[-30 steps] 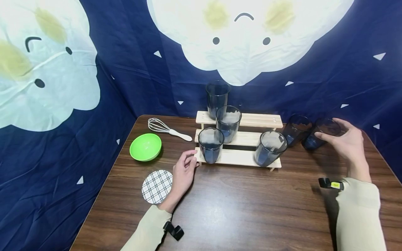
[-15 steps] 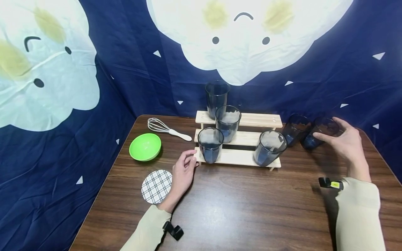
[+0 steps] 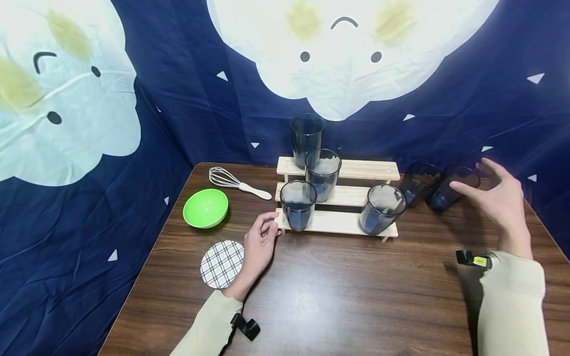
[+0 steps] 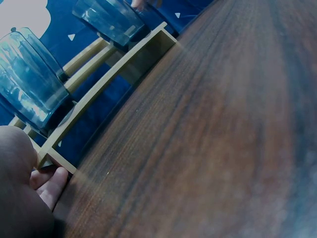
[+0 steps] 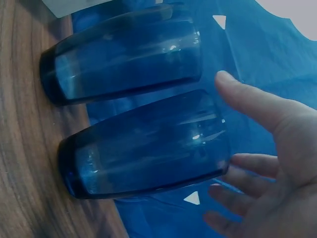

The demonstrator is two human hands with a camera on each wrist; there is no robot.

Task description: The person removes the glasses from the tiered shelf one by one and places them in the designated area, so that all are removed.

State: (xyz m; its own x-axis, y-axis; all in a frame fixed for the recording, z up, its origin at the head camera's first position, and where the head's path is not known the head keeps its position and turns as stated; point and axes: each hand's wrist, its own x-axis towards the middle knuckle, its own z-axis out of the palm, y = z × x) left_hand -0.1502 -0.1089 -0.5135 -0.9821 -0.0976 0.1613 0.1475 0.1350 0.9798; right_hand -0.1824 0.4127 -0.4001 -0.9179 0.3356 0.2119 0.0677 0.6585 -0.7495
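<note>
A three-tier wooden stand point(image 3: 338, 223) holds several dark, clear drinking glasses. My left hand point(image 3: 260, 244) grips the left end of its lowest shelf; in the left wrist view, curled fingers point(image 4: 53, 187) show at the shelf's leg. At the right, my right hand point(image 3: 503, 198) is spread open beside the rim of an upright glass point(image 5: 143, 148) on the table, thumb and fingers apart with nothing held. Another glass point(image 5: 124, 54) stands close to its left. On the stand, one glass point(image 3: 383, 210) is at the right of the lowest shelf and another glass point(image 3: 298, 205) at its left.
Left of the stand lie a white whisk point(image 3: 240, 184), a green bowl point(image 3: 206, 208) and a round checked coaster point(image 3: 221, 264), partly behind the left wrist. One glass point(image 3: 323, 175) is on the middle shelf, another glass point(image 3: 307, 138) on the top one. A blue cloth backdrop point(image 3: 178, 64) hangs behind the table.
My right hand has come away from the rightmost glass, shifting slightly right with its fingers spread wider. The glass stays standing in place. My left hand remains on the stand.
</note>
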